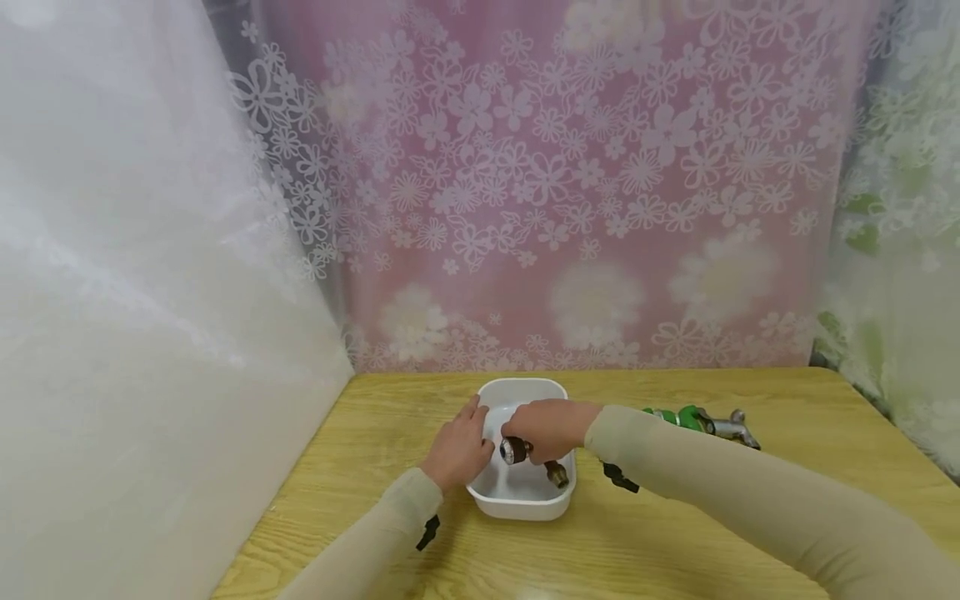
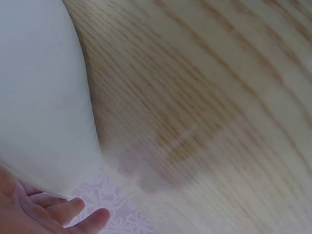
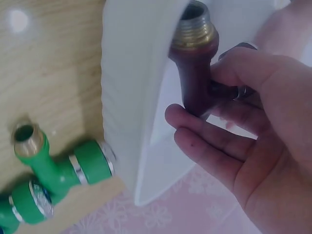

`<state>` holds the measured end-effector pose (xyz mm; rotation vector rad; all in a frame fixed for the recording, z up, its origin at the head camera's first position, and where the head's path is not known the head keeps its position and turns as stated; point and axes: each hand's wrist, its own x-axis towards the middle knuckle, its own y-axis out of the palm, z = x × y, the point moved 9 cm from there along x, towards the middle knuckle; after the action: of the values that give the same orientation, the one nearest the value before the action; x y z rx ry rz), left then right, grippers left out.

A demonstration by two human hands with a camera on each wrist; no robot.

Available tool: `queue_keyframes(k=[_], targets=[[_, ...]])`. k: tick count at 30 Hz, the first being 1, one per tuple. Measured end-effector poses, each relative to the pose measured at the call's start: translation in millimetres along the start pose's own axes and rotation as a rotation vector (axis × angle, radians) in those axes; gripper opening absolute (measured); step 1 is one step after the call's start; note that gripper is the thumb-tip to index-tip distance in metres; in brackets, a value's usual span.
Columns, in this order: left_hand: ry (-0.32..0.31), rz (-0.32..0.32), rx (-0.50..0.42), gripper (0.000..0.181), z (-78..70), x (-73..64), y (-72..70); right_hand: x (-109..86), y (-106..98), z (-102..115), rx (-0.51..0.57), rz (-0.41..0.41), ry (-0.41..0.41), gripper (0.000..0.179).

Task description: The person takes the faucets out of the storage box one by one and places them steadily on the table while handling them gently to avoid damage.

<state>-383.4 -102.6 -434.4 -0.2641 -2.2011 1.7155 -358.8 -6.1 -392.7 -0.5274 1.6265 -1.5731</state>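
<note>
A white plastic basin (image 1: pixel 517 510) stands on the table. My left hand (image 1: pixel 459 448) holds its left rim, with the thumb over the inner side; in the left wrist view, the fingers (image 2: pixel 92 222) show beside the basin's outer wall (image 2: pixel 44 97). Over the basin, my right hand (image 1: pixel 551 421) holds a dark reddish-brown valve (image 1: pixel 557 473) with a brass threaded end and a round dark knob (image 1: pixel 513 451). In the right wrist view, thumb and fingers (image 3: pixel 214 141) are around the valve's body (image 3: pixel 195 83), its threaded opening facing up past the basin's edge.
To the right of the basin, green valves (image 1: pixel 686 417) with brass ends lie on the wooden table (image 1: pixel 645 542), near a silver metal fitting (image 1: pixel 731 427). A pink flowered curtain (image 1: pixel 570 208) hangs behind the table, and a white sheet (image 1: pixel 150 292) is on the left.
</note>
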Motion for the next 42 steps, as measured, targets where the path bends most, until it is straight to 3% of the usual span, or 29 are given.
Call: queue_keyframes(k=[10, 19, 31, 42], targets=[[-0.024, 0.016, -0.015, 0.057, -0.1, -1.8, 2.4, -22.5, -32, -17, 0.025, -0.075, 0.007, 0.021], [-0.05, 0.035, -0.014, 0.058, 1.7, 1.8, 3.9, -51.2, -47, -55, 0.079, -0.072, 0.08, 0.019], [-0.04, 0.032, -0.015, 0.058, 0.2, 4.1, 2.6, -103.1, -43, -108, 0.159, -0.098, 0.107, 0.024], [-0.029, 0.023, -0.016, 0.057, 2.3, 4.1, 4.8, -147.8, -28, -154, 0.141, -0.132, 0.173, 0.022]])
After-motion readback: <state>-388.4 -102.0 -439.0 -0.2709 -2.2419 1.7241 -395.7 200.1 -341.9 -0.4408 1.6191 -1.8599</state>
